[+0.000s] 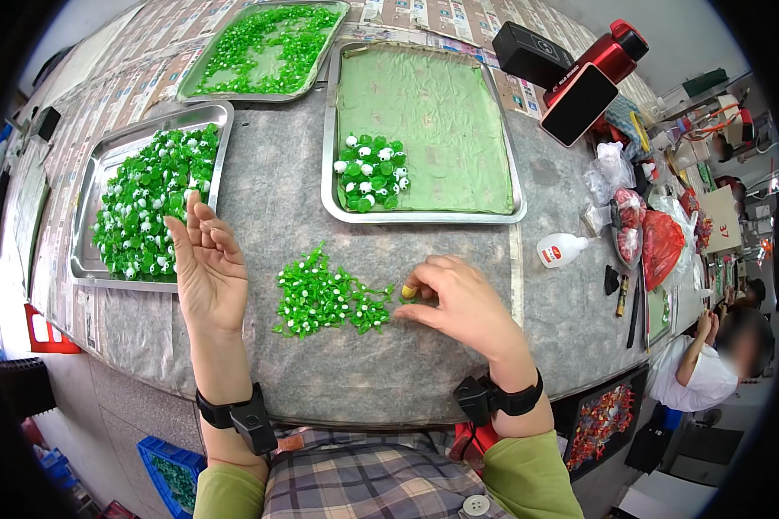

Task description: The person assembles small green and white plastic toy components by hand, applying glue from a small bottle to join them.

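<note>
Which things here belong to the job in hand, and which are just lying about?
Seemingly in use:
left hand
right hand
small green pieces
left tray of green-and-white pieces
green-lined tray

Apparently lying about:
phone
red bottle
black box

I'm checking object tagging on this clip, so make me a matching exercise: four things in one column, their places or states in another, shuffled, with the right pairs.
Things:
1. left hand
2. right hand
3. white bottle
4. phone

Places or states:
A. dark-screened, overlapping the red flask in the view
B. at the right end of the loose green-and-white pile
C. just off the lower right corner of the green-lined tray
D. palm showing, fingers beside the heaped tray

Right pairs: 1-D, 2-B, 3-C, 4-A
</note>
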